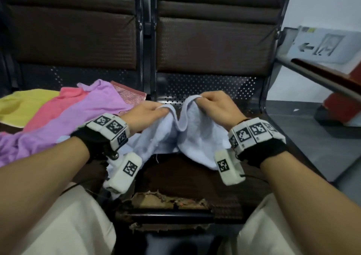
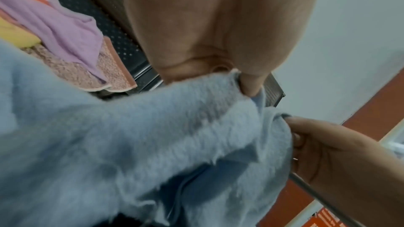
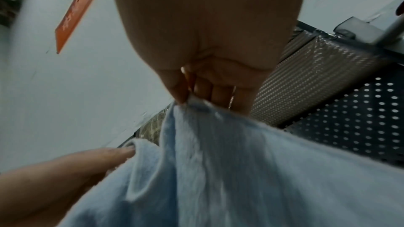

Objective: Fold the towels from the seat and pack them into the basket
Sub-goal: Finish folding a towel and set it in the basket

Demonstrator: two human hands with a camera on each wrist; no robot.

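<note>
A light blue towel [image 1: 187, 137] hangs between both hands over the dark seat [image 1: 187, 178] in front of me. My left hand [image 1: 150, 111] pinches its upper edge on the left; the left wrist view shows the thumb clamped on the blue towel [image 2: 153, 135]. My right hand [image 1: 213, 103] pinches the edge a short way to the right, fingers curled on the blue towel [image 3: 229, 170]. The cloth sags in a fold between the two grips. No basket is in view.
On the neighbouring seat to the left lie a purple towel [image 1: 78, 117], a pink towel [image 1: 58, 106], a yellow towel [image 1: 21, 106] and a textured pink cloth [image 1: 129, 94]. Brown padded backrests [image 1: 214, 45] stand behind. A metal armrest [image 1: 312, 74] is at the right.
</note>
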